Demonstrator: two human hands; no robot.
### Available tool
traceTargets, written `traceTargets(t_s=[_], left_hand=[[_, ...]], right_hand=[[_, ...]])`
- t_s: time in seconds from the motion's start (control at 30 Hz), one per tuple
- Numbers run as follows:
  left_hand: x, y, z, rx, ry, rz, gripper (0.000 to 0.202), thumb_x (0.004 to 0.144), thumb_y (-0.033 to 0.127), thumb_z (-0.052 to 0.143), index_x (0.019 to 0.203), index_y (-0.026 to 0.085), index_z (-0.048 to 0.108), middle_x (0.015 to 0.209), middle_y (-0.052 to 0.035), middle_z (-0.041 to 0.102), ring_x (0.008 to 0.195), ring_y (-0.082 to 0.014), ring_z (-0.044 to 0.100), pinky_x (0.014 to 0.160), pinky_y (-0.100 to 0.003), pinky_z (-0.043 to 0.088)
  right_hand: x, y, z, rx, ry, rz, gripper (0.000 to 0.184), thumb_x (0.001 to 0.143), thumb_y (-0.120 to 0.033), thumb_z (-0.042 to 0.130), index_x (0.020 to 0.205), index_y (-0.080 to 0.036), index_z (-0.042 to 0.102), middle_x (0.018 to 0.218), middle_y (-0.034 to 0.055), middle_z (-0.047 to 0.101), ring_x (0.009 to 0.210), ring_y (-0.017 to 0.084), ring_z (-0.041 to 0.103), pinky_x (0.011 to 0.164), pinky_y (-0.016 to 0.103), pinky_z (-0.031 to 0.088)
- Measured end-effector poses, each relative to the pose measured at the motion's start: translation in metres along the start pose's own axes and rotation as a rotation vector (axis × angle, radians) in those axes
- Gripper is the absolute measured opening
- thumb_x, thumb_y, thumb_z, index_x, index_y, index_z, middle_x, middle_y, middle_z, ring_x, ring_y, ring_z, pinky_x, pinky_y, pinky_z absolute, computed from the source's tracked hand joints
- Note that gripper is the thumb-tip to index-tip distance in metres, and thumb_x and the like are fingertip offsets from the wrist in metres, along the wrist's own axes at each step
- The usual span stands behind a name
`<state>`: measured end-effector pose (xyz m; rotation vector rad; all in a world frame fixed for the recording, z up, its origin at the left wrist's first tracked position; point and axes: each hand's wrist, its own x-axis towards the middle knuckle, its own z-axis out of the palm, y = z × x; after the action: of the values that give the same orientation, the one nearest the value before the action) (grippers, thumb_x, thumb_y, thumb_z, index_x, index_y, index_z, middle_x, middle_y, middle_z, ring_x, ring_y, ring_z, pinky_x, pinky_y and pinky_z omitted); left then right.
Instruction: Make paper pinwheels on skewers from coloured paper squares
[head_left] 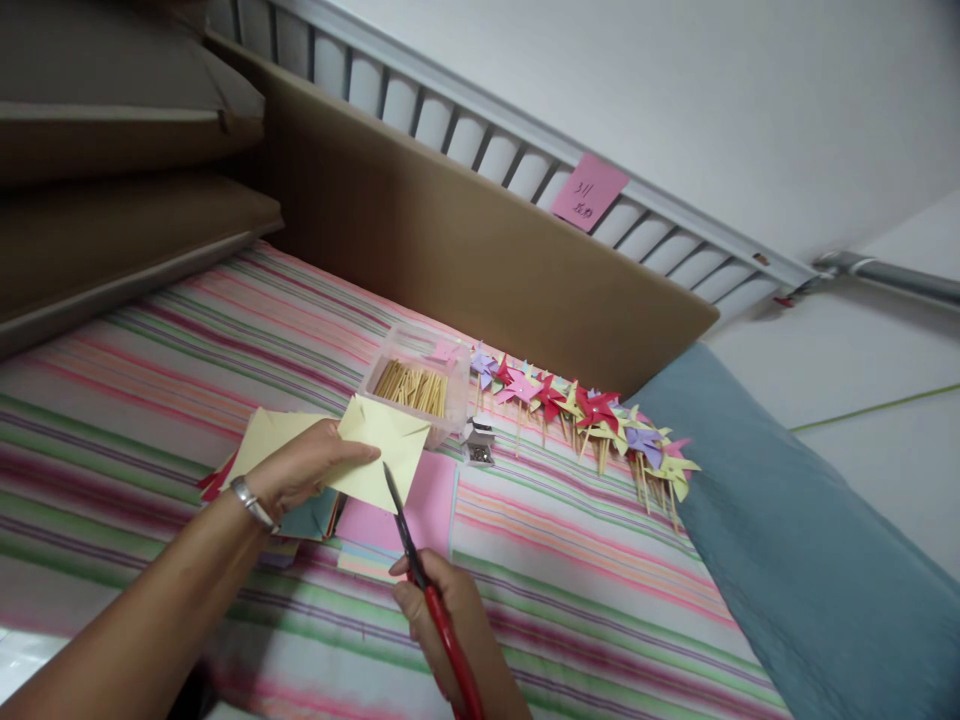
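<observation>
My left hand [311, 460] pinches a square of pale yellow paper [375, 455] near its left side, thumb lying on top. Slits show at the paper's upper corners. In my right hand [450, 610] is a pair of scissors [442, 625] with red handles and dark blades. The blades reach over the lower edge of the yellow square, tips close to its middle. Below and behind it lie pink paper sheets [435, 505], and more coloured paper [262, 440], yellow, red and blue, sits beside and under my left hand.
A clear plastic box [405, 360] holds wooden sticks [412, 388]. Next to it is a small container of metal bits [480, 445]. Several paper pinwheels on sticks [596, 408] lie in a row along a brown board [465, 240]. Folded brown-edged stacks [127, 235] stand at left on the striped cloth [600, 560].
</observation>
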<state>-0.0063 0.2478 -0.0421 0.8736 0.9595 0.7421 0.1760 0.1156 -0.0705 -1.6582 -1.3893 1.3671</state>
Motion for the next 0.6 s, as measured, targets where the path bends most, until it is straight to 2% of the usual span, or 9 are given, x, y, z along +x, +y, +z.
traceTargets(t_s=[0.2, 0.6], left_hand=[[-0.001, 0.001, 0.0, 0.024, 0.018, -0.011, 0.023, 0.057, 0.024, 0.075, 0.076, 0.012, 0.07, 0.067, -0.0055, 0.07, 0.056, -0.0157, 0.061, 0.05, -0.021, 0.041], [0.0, -0.001, 0.0, 0.002, 0.007, -0.003, 0.032, 0.055, 0.025, 0.076, 0.082, 0.009, 0.069, 0.073, -0.0075, 0.071, 0.061, -0.0172, 0.062, 0.055, -0.023, 0.044]], right_hand=[[-0.002, -0.011, 0.003, -0.025, 0.033, 0.031, 0.019, 0.077, -0.031, 0.058, 0.087, -0.016, 0.061, 0.057, -0.0055, 0.038, 0.052, 0.009, 0.034, 0.048, 0.019, 0.029], [-0.002, -0.012, 0.003, -0.043, 0.053, 0.072, 0.018, 0.074, -0.031, 0.061, 0.085, -0.015, 0.063, 0.055, -0.0057, 0.038, 0.051, 0.009, 0.035, 0.048, 0.02, 0.029]])
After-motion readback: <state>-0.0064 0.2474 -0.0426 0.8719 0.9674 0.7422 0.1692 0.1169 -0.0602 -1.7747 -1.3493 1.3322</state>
